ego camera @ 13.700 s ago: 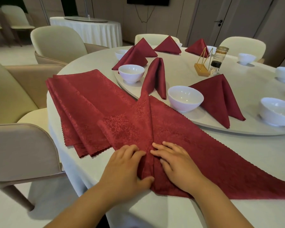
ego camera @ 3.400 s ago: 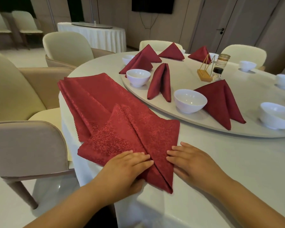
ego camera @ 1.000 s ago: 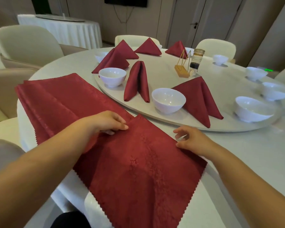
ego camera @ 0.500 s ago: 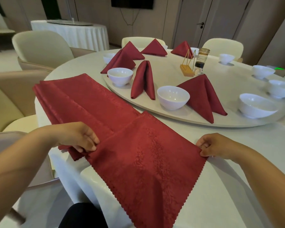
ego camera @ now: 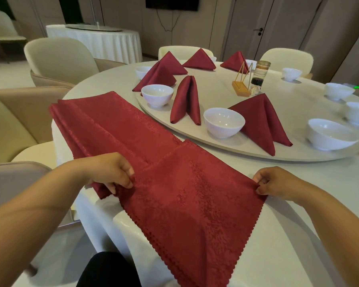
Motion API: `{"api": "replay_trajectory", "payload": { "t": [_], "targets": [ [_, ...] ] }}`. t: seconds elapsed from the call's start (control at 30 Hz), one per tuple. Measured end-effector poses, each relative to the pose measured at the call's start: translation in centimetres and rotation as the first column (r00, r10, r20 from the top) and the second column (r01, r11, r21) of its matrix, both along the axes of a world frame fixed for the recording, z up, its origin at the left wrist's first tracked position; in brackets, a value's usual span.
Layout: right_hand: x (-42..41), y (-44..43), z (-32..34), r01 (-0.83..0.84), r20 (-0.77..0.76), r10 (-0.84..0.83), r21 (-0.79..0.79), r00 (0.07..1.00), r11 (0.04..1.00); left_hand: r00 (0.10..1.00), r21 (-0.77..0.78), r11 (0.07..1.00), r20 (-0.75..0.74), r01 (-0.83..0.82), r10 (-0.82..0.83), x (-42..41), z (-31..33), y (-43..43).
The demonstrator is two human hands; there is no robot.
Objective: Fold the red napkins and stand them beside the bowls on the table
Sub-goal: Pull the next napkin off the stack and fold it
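Note:
A red napkin (ego camera: 193,204) lies flat as a diamond at the table's near edge, its lower corner hanging over the edge. My left hand (ego camera: 110,170) pinches its left corner; my right hand (ego camera: 278,183) pinches its right corner. A stack of unfolded red napkins (ego camera: 108,129) lies to the left behind it. On the turntable (ego camera: 216,143), folded napkins stand beside white bowls: one (ego camera: 186,100) next to a bowl (ego camera: 157,95), another (ego camera: 261,121) next to a bowl (ego camera: 224,122).
More white bowls (ego camera: 330,134) sit at the right without napkins. A gold stand (ego camera: 243,83) and a glass jar (ego camera: 260,74) are mid-table. Cream chairs (ego camera: 60,59) ring the table; another clothed table (ego camera: 95,42) stands behind.
The tightly folded napkin seen earlier is now spread open as a flat diamond. Over the last second both hands moved outward to pinch its left and right corners.

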State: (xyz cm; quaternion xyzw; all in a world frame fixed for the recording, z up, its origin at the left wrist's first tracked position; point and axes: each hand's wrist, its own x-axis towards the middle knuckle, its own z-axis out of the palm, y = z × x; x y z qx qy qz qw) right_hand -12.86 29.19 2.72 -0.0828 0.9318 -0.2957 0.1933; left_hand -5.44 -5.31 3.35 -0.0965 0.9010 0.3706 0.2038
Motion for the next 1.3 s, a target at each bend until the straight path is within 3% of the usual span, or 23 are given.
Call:
{"api": "replay_trajectory", "payload": {
  "t": [0.17, 0.4, 0.47, 0.53, 0.6, 0.67, 0.77, 0.83, 0.97, 1.1, 1.23, 1.3],
  "targets": [
    [0.1, -0.1, 0.0, -0.010, 0.006, 0.010, -0.075, 1.000, 0.997, 0.998, -0.011, 0.999, -0.054, 0.036, -0.036, 0.0, -0.4, -0.9],
    [0.8, 0.2, -2.0, -0.024, -0.183, -0.003, -0.141, 0.983, 0.990, 0.921, -0.036, 0.999, -0.389, -0.009, -0.006, 1.8, -3.1, -1.1],
    [1.4, 0.5, -2.6, -0.032, -0.268, -0.017, -0.179, 0.963, 0.983, 0.822, -0.025, 0.998, -0.569, -0.064, 0.039, 2.9, -4.8, -1.4],
    [2.0, 0.7, -3.2, -0.052, -0.353, -0.030, -0.221, 0.935, 0.974, 0.660, -0.127, 0.989, -0.749, -0.071, -0.049, 4.0, -5.7, -1.1],
    [2.3, 1.0, -3.8, -0.082, -0.401, -0.033, -0.268, 0.915, 0.960, 0.522, -0.350, 0.935, -0.809, -0.059, -0.270, 4.7, -6.2, -0.7],
    [2.4, 1.4, -4.2, -0.105, -0.429, -0.026, -0.281, 0.903, 0.954, 0.450, -0.469, 0.875, -0.812, -0.120, -0.373, 4.9, -6.7, -0.6],
    [2.3, 1.7, -4.4, -0.128, -0.422, 0.002, -0.270, 0.907, 0.954, 0.494, -0.292, 0.950, -0.846, -0.111, -0.203, 4.8, -7.6, -0.9],
    [2.5, 1.7, -4.1, -0.139, -0.389, 0.013, -0.297, 0.921, 0.945, 0.590, -0.107, 0.993, -0.806, -0.055, -0.054, 4.8, -7.3, -0.9],
    [2.8, 1.6, -3.7, -0.147, -0.352, 0.019, -0.341, 0.936, 0.928, 0.715, 0.109, 0.990, -0.686, -0.086, 0.137, 4.7, -6.7, -0.5],
    [3.1, 1.8, -3.5, -0.139, -0.287, 0.032, -0.362, 0.957, 0.922, 0.709, 0.124, 0.990, -0.691, -0.072, 0.138, 5.3, -5.3, 1.0],
    [3.6, 1.6, -2.8, -0.126, -0.225, 0.020, -0.468, 0.974, 0.875, 0.627, -0.028, 0.999, -0.779, -0.034, -0.001, 5.1, -3.8, 5.1],
    [3.8, 1.5, -2.3, -0.126, -0.198, 0.028, -0.503, 0.980, 0.855, 0.658, -0.127, 0.992, -0.748, -0.010, -0.089, 5.0, -3.5, 7.9]
  ]
}}
